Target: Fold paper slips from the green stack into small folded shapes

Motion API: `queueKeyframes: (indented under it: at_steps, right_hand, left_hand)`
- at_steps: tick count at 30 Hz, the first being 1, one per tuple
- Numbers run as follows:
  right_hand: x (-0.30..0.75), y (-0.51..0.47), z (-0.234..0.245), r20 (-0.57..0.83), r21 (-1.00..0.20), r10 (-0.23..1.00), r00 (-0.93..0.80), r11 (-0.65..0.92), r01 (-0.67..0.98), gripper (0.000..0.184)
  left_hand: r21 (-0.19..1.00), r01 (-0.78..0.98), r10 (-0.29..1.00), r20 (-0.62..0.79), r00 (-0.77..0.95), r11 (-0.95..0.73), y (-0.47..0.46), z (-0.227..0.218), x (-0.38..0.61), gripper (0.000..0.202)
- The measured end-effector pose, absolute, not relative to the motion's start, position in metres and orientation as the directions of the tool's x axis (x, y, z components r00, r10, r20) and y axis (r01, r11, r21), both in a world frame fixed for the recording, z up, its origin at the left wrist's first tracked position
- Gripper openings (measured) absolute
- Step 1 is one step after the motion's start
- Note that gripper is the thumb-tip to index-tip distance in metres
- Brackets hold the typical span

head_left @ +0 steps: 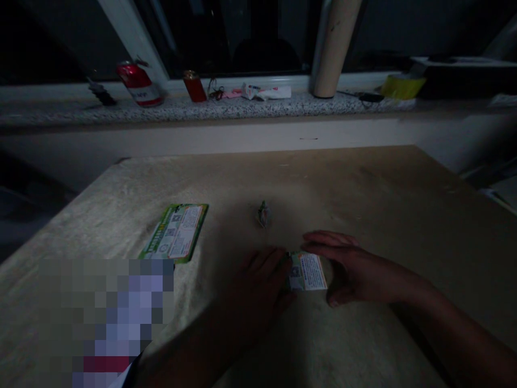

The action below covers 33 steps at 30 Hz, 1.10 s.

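Observation:
A small printed card (310, 271) with white, green and QR-code patches lies on the tabletop. My left hand (264, 275) rests over its left part, fingers stretched out and hiding that end. At the card's right end, my right hand (351, 269) curves with thumb and fingers apart, holding nothing. Beyond my left hand sits a small greenish object (263, 214), too small and dim to name. To the left lies a green and white printed card or booklet (177, 233), its lower corner under a pixelated patch.
The pale table (363, 183) meets a wall below a speckled windowsill (226, 109). Along the sill stand a red can (139, 83), a red-orange container (194, 86), a crumpled white packet (266, 91), a cardboard tube (337, 48) and a yellow item (403, 86).

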State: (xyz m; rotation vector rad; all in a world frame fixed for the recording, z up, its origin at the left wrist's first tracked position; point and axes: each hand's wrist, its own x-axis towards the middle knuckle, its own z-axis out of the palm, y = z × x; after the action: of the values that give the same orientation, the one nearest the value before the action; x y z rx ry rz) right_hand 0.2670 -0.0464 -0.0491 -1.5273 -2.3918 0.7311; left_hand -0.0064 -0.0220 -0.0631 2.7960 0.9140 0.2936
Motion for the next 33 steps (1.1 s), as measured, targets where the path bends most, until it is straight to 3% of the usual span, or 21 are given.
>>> queueKeyframes:
  at_steps: [4,8,11,13,17,20,23,27,30,33]
  right_hand:
    - [0.266,-0.049,-0.047,-0.016,-0.516,0.882,-0.471,0.396,0.760,0.092]
    - [0.257,-0.048,-0.037,0.099,-0.511,0.870,-0.483,0.461,0.725,0.073]
    - [0.251,-0.047,-0.032,0.143,-0.556,0.836,-0.530,0.511,0.655,0.039]
    - [0.248,-0.047,-0.034,0.161,-0.614,0.848,-0.505,0.486,0.621,0.015]
    - [0.243,-0.047,-0.047,0.064,-0.837,0.978,-0.198,0.161,0.524,0.019]
    - [0.241,-0.046,-0.058,-0.061,-0.918,0.995,-0.074,-0.026,0.396,0.020]
    - [0.243,-0.044,-0.067,-0.051,-0.835,0.999,-0.007,-0.039,0.548,0.018]
    - [0.246,-0.041,-0.072,-0.038,-0.722,0.999,0.022,-0.043,0.691,0.019]
    - [0.245,-0.039,-0.071,-0.093,-0.784,0.994,0.052,-0.105,0.611,0.029]
    - [0.243,-0.038,-0.066,-0.215,-0.898,0.975,0.052,-0.218,0.382,0.044]
  left_hand:
    - [0.236,0.532,0.572,0.156,0.805,-0.813,-0.022,-0.060,0.000,0.040]
    - [0.205,0.479,0.516,0.208,0.831,-0.854,-0.024,-0.060,-0.003,0.022]
    - [0.261,0.458,0.519,0.261,0.814,-0.850,-0.022,-0.062,-0.007,0.023]
    - [0.362,0.494,0.603,0.310,0.735,-0.790,-0.021,-0.062,-0.008,0.022]
    - [0.652,0.598,0.880,0.272,0.389,-0.466,-0.017,-0.058,-0.005,0.021]
    - [0.748,0.577,0.937,0.180,0.300,-0.328,-0.015,-0.057,-0.001,0.027]
    - [0.685,0.643,0.930,0.146,0.338,-0.341,-0.014,-0.064,0.001,0.031]
    - [0.543,0.657,0.845,0.231,0.482,-0.523,-0.015,-0.073,0.003,0.030]
    - [0.498,0.587,0.754,0.248,0.609,-0.638,-0.018,-0.073,0.002,0.039]
    - [0.496,0.521,0.687,0.246,0.684,-0.695,-0.020,-0.071,0.002,0.053]
